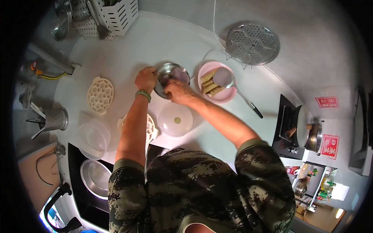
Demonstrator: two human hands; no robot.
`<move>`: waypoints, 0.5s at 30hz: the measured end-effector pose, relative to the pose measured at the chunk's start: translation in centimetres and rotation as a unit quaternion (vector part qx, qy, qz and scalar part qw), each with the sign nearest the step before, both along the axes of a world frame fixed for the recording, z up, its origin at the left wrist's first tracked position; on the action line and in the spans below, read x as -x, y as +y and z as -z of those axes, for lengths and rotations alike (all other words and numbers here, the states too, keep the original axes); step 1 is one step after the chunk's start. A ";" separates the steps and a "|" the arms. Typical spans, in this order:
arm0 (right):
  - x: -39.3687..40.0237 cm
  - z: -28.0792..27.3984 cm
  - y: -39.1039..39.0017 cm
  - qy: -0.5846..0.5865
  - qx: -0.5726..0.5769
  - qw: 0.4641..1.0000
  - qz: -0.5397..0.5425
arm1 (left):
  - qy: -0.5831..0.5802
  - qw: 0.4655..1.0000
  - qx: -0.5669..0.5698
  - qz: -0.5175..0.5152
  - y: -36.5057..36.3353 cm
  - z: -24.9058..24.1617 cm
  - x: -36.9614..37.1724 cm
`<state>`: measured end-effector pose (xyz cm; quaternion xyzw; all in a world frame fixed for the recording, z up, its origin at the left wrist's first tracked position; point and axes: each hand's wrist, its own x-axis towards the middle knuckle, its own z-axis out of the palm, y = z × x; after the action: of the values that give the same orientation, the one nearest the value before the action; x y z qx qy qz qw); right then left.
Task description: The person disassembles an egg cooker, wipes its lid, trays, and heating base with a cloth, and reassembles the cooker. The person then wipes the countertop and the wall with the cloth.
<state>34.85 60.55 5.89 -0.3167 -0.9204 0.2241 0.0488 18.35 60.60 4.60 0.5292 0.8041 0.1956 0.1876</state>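
Note:
A shiny metal bowl (159, 91) stands on the counter in front of me, its inside partly blurred. My left hand (146, 79) is closed on the bowl's left rim. Over the near side of the bowl, my right hand (178, 92) has its fingers curled down inside; what they grip is hidden by the hand and blur. Just right of the bowl is a pink plate (222, 98) bearing several light brown rolls (210, 83). A round-headed metal ladle or turner (224, 77) rests across them, its dark handle pointing toward the lower right. Near my right wrist lies a translucent round lid (175, 120).
A cream plate with holes (100, 94) lies left; a similar one (150, 130) is partly under my left forearm. A clear plastic bowl (92, 136) stands near the sink, which holds a metal basin (94, 176). A steamer rack (252, 42) leans at the back; a stove (288, 132) is right.

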 end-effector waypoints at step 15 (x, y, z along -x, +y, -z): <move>1.2 1.2 3.2 0.077 -0.229 0.969 -0.048 | 0.022 1.000 0.013 0.004 0.2 0.1 0.1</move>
<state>33.66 63.72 4.67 -0.2342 -0.9549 0.0326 0.1798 18.28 60.78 4.52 0.5338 0.8086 0.1727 0.1772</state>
